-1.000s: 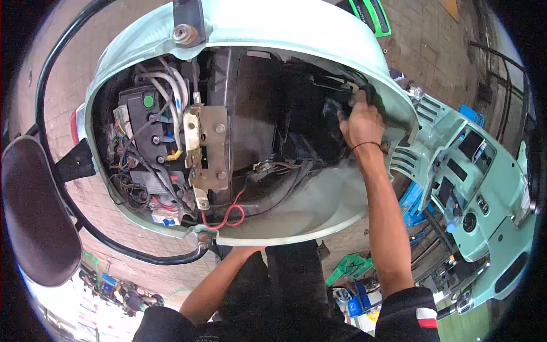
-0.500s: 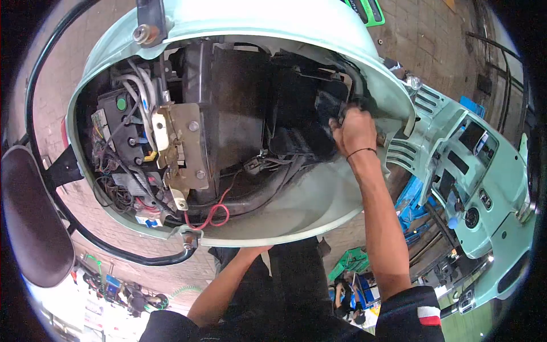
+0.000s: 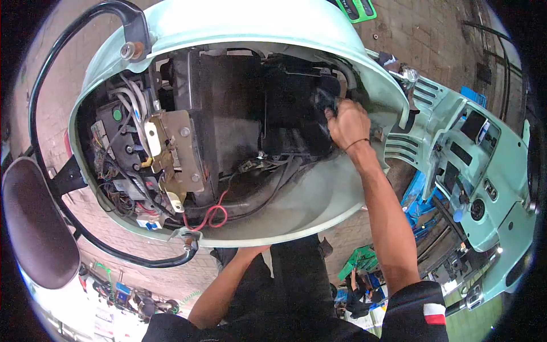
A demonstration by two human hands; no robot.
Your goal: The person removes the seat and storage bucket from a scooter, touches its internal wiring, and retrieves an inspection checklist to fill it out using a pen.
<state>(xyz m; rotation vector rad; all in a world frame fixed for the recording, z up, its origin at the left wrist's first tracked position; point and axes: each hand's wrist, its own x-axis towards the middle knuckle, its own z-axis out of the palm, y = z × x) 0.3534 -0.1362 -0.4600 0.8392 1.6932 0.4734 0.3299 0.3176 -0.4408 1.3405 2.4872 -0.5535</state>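
Observation:
My right hand (image 3: 348, 125) reaches inside the pale green scooter body (image 3: 319, 196), its fingers curled. At its fingertips is a dark, crumpled, cloth-like piece (image 3: 326, 101) against the black storage box (image 3: 231, 102). My left hand (image 3: 254, 249) is at the lower rim of the body; its fingers are hidden behind the panel. Left of the box are a metal bracket (image 3: 185, 151), a battery (image 3: 111, 119) with a green cap, and bundled wires. A red wire (image 3: 216, 216) loops near the rim.
A black grab rail (image 3: 40, 97) curves around the left end, with a dark brown backrest pad (image 3: 40, 222) outside it. The green front panel (image 3: 484, 171) extends right. A bright green object (image 3: 358, 8) lies on the paved floor. Another person (image 3: 359, 293) is in the background.
My right hand has shifted slightly left, with the dark piece still at its fingertips. The view has tilted a little. My left hand stays at the rim.

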